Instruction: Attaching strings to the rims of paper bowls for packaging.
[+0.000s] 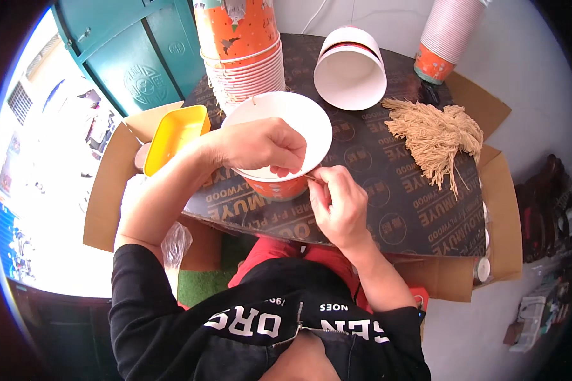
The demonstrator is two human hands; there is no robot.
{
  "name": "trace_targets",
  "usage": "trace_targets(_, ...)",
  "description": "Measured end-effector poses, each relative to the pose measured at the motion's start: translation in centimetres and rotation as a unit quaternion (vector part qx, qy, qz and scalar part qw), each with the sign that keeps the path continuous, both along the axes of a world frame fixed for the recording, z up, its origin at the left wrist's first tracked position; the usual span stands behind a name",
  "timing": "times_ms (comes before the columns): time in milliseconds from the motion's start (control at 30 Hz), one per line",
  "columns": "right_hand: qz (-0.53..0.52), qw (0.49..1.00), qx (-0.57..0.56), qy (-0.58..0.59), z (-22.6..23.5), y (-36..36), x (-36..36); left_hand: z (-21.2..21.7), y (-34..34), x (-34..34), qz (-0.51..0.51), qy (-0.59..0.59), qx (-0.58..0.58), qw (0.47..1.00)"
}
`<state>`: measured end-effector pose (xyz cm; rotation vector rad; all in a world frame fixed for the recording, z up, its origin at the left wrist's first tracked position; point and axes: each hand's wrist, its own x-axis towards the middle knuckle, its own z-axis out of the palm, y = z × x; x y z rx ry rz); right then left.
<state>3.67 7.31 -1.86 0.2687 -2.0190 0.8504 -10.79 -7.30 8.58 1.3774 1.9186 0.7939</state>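
Head view: here's the round paper bucket [279,189], white inside, orange outside, standing upright near the front edge of the dark printed tabletop [394,203]. The left hand [270,146] curls over its mouth, grip hidden; the right hand [340,203] pinches a thin brown strand [309,176] at the rim.

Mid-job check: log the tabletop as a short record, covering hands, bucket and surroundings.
Bucket: upright, orange outside, white inside
Left hand: fingers curled over the bucket's mouth; grip hidden
Right hand: fingers at the bucket's right rim; anything pinched too small to tell
Behind bucket: stack of orange buckets
Beyond, right: white tubs on their sides
Right: tan strand bundle
Left: yellow tray
Surface: dark printed table
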Motion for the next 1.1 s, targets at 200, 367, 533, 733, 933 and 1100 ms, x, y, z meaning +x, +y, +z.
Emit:
trace_targets(200, -0.122, 0.987, 0.099, -0.016, 1.8, 3.8, -1.9, 0.4, -0.4, 1.8, 0.101, 0.174, 0.031, 0.979)
trace_targets(367, -0.061, 0.997, -0.054, -0.005, 4.3, 3.7, -3.9, 0.3, -0.8, 3.1, 0.122, 0.22, 0.068, 0.965)
trace_targets(533, 0.156, 0.942, -0.294, -0.051, 4.2, 1.8, -3.5, -0.1, -0.8, 3.1, 0.14, 0.149, 0.092, 0.974)
trace_targets(733, 0.173, 0.915, -0.342, -0.127, 3.9, 1.5, -2.9, 0.5, -0.9, 3.6, 0.181, 0.031, 0.088, 0.979)
trace_targets(933, 0.173, 0.918, -0.333, -0.132, 4.0, 1.8, -2.7, 0.0, -0.6, 3.2, 0.189, -0.012, 0.12, 0.975)
trace_targets(1100, 0.177, 0.924, -0.32, -0.112, 3.7, 1.9, -2.6, 0.5, -0.5, 3.4, 0.184, -0.055, 0.104, 0.976)
